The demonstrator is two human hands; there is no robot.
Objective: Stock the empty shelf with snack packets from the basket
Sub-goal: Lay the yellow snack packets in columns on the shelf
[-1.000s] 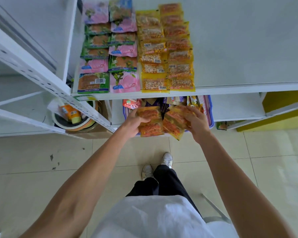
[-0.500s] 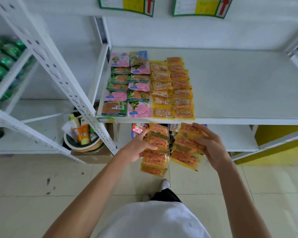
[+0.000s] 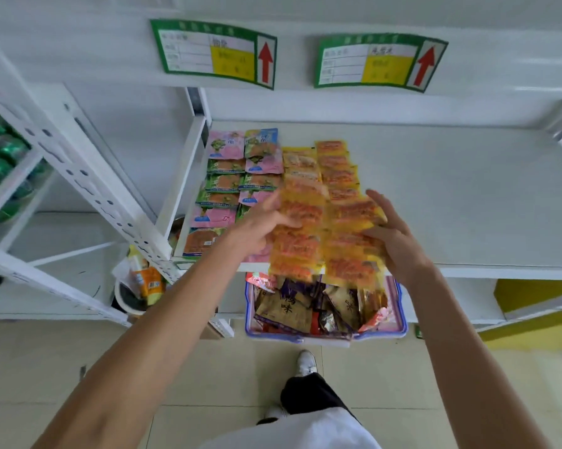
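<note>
Glossy yellow snack packets (image 3: 354, 254) — flat, crinkled plastic rectangles showing orange contents, fanned in two overlapping stacks, too blurred to count — hover over the front edge of the smooth white shelf (image 3: 467, 196). The left hand (image 3: 257, 230) pinches one stack, thumb on top; the right hand (image 3: 401, 246) clasps the other, fingers along its edge. Behind lie four columns of shelved packets (image 3: 224, 184): two pink-and-green, two yellow. Below, a blue-rimmed plastic basket (image 3: 401, 322) holds dark foil packets (image 3: 282, 307). Two green-bordered labels (image 3: 213, 51) hang above.
</note>
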